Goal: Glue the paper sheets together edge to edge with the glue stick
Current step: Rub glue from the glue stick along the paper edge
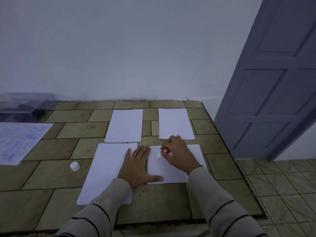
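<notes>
Step in hand: gluing the left margin of the near-right sheet (pixel 171 173).

Right hand (pixel 177 151) has its fingers curled round the red glue stick (pixel 165 150). The white tip angles down-left onto the sheet's upper left area, a little in from the edge. Can't tell if the tip is actually pressing or just off the paper.

Left hand (pixel 138 166) is flat with fingers straight and spread, gripping nothing. Its palm bridges the gap: fingers on the near-left sheet (pixel 106 171), thumb pinning the near-right sheet's lower left corner.

The cap (pixel 74 166) is off and stands on the tiled table (pixel 51 177), left of the sheets. The far-left sheet (pixel 124 125) and far-right sheet (pixel 174 124) lie apart and don't look joined yet.

To do it well, I'd say:
- run a narrow strip parallel to the left edge, top to bottom, in one direction
- use light, even pressure; thin paper drags and buckles otherwise
- keep the pinning thumb ahead of the stroke, and shift it before the stick reaches that corner
- don't overshoot onto the tiles, or the sheet sticks to the table
- join quickly, since stick glue skins over fast

Risk: the near-left sheet sits skewed, so square it before overlapping.

Not involved: printed sheet (pixel 18 141) and clear plastic box (pixel 25 106), far left.
</notes>
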